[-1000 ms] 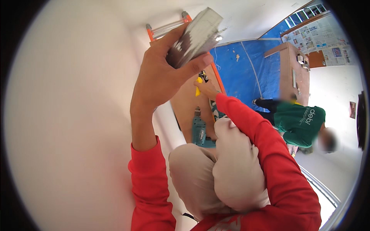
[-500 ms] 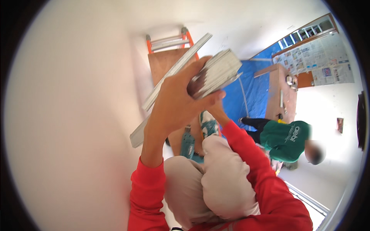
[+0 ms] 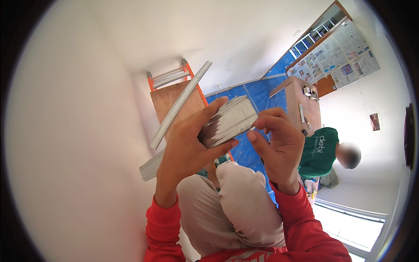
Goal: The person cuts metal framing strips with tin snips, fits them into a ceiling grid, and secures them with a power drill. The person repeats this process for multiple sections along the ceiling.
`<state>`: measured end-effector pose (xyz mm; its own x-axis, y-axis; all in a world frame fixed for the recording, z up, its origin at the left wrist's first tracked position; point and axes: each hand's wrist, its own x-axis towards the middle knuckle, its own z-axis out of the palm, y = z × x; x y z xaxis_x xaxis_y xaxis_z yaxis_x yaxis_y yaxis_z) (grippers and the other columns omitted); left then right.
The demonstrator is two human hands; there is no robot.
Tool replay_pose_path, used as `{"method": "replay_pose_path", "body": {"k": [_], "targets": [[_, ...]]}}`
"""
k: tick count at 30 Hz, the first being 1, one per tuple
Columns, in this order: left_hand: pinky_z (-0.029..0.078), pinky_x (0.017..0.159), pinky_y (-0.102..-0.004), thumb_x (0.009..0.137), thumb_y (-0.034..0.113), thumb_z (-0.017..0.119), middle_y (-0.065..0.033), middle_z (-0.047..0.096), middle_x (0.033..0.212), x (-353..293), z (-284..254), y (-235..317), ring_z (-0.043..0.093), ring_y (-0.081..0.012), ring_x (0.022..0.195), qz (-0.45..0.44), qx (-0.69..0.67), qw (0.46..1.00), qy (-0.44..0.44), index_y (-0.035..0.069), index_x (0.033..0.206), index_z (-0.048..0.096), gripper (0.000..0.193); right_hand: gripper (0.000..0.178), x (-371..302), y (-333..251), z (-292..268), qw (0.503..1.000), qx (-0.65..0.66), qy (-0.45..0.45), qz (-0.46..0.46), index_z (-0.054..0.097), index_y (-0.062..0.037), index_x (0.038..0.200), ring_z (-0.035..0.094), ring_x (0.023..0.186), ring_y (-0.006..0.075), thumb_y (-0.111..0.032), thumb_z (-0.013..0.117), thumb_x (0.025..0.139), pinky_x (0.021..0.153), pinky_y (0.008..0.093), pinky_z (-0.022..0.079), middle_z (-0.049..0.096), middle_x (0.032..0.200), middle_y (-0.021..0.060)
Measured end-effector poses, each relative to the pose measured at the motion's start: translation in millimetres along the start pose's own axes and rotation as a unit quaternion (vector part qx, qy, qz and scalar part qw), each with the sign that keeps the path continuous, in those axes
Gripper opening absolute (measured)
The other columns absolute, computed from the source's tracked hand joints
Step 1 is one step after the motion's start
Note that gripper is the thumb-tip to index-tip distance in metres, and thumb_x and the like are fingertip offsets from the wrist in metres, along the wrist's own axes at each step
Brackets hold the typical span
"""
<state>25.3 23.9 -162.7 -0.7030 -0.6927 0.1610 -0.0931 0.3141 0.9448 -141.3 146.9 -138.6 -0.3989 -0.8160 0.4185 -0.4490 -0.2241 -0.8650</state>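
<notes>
My left hand (image 3: 185,144) is wrapped round a pale, grooved piece of trim (image 3: 238,118) with a dark, jagged-edged patch near my fingers. Whether that block is one piece or a stack, I cannot tell. At its far corner, my right hand (image 3: 281,142) has thumb and forefinger curled in close; the fingertips touch the edge. A long, narrow pale strip (image 3: 181,105) slants behind my left hand. Below my left wrist another pale end (image 3: 150,168) sticks out; my arm hides whether it joins the held trim.
An orange ladder (image 3: 187,70) and a wooden board (image 3: 172,98) are beyond my hands. Blue sheeting (image 3: 248,153) covers the floor. A person in a green top (image 3: 321,150) is to the right, by a wooden worktop (image 3: 299,98). A wall (image 3: 78,144) is close on my left.
My right hand has come up from behind the trim to its far corner. My left hand still holds the trim, now lower in view. The background has shifted left.
</notes>
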Motion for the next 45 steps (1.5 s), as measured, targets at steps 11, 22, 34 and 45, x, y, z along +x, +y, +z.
{"method": "replay_pose_path", "body": {"k": [11, 22, 34, 45], "targets": [[0.059, 0.077, -0.0354, 0.074, 0.025, 0.094, -0.0142, 0.076, 0.106, -3, 4, -10, 0.075, -0.0241, 0.084, 0.040, 0.020, 0.999, 0.004, 0.010, 0.144, 0.063, 0.078, 0.021, 1, -1, -15, 0.999, -0.007, -0.048, 0.013, 0.076, 0.0017, 0.099, 0.066, 0.089, 0.0167, 0.004, 0.086, 0.080, 0.079, 0.0294, 0.053, 0.069, 0.098, 0.0090], [0.058, 0.071, -0.0348, 0.075, 0.022, 0.092, -0.0143, 0.074, 0.099, -13, 29, -6, 0.073, -0.0232, 0.078, 0.061, 0.053, 0.990, 0.112, 0.007, 0.141, 0.063, 0.074, 0.020, -18, 2, 4, 0.992, -0.076, 0.092, -0.046, 0.075, 0.0043, 0.099, 0.065, 0.088, 0.0157, 0.007, 0.084, 0.081, 0.076, 0.0289, 0.051, 0.069, 0.099, 0.0093], [0.052, 0.060, -0.0344, 0.071, 0.019, 0.094, -0.0062, 0.068, 0.084, -6, 13, -27, 0.064, -0.0193, 0.066, 0.159, 0.118, 0.972, 0.126, 0.012, 0.141, 0.065, 0.076, 0.025, -3, -17, -17, 0.993, -0.102, -0.049, 0.035, 0.078, -0.0015, 0.105, 0.066, 0.088, 0.0171, 0.003, 0.084, 0.082, 0.074, 0.0322, 0.050, 0.071, 0.096, 0.0076], [0.059, 0.071, -0.0351, 0.070, 0.015, 0.094, -0.0105, 0.073, 0.099, -6, 14, -21, 0.073, -0.0222, 0.082, 0.113, 0.122, 0.980, 0.110, 0.009, 0.140, 0.064, 0.076, 0.021, 10, -15, -19, 0.921, -0.344, -0.089, -0.159, 0.076, -0.0027, 0.096, 0.061, 0.083, 0.0257, -0.001, 0.085, 0.078, 0.072, 0.0376, 0.050, 0.065, 0.088, 0.0077]]}}
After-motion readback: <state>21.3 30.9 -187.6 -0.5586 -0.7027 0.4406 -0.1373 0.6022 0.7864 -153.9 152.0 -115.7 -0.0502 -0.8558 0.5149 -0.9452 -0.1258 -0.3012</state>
